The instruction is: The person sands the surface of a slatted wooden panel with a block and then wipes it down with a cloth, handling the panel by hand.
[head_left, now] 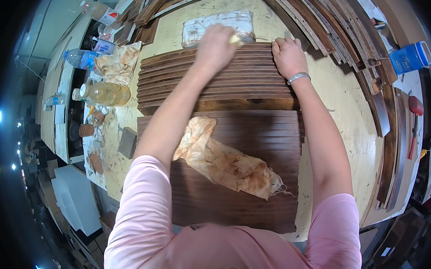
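Observation:
A stack of dark brown wooden slats (218, 83) lies side by side across the bench in front of me. Over its far edge my left hand (215, 47) is closed on a small pale yellow piece (236, 40); its kind is mostly hidden by the fingers. At the far right corner my right hand (289, 56), with a silver bracelet at the wrist, curls its fingers over the slats' ends. Nearer to me lie flat dark brown boards (264, 127), and a stained cloth (228, 167) rests crumpled on them, partly under my left forearm.
Past the slats lies a white wrapped block (221, 25). Long wood strips (323, 28) pile up at the far right, near a blue jug (410, 58) and a red-handled tool (414, 123). Bottles, including one with yellowish liquid (108, 94), and another stained cloth (119, 63) line the left.

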{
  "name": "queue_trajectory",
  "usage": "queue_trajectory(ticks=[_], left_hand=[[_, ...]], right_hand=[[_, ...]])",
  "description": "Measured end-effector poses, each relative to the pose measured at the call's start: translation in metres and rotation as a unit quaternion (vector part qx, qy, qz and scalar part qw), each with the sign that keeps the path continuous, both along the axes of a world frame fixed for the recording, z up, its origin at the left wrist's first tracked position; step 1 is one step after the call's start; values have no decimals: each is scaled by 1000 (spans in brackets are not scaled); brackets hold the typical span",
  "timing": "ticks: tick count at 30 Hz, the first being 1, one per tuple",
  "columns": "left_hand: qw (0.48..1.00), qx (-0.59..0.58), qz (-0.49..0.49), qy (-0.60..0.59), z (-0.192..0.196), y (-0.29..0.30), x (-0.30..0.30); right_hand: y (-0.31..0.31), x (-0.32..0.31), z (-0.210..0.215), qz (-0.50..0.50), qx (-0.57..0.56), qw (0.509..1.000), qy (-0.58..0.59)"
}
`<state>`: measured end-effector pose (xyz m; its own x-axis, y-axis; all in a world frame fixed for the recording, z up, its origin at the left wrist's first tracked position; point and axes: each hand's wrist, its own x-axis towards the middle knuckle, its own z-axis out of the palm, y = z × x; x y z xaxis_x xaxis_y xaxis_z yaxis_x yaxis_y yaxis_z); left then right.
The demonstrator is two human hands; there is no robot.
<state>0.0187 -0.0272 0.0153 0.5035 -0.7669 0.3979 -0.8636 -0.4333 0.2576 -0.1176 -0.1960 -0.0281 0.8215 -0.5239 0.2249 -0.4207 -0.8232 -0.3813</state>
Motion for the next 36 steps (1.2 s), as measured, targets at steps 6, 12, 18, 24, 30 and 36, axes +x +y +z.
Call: queue_trajectory(ticks=[6, 12, 18, 24, 30, 36], left_hand=[[977, 51, 206, -38, 11, 124, 81], [998, -45, 2, -38, 9, 72, 43], [980, -8, 168, -111, 6, 131, 80], [996, -5, 88, -19, 17, 156, 46], [968, -110, 214, 77, 11, 190, 59], [954, -194, 182, 141, 19, 215, 23]], right_hand=[[6, 4, 4, 10, -20, 1000, 10], [0, 3, -7, 2, -28, 999, -32], [3, 6, -3, 5, -16, 1000, -6], [-3, 7, -4, 0, -19, 1000, 11], [-5, 11, -5, 8, -7, 1000, 0], [-48, 2, -23, -28, 471, 853, -222]])
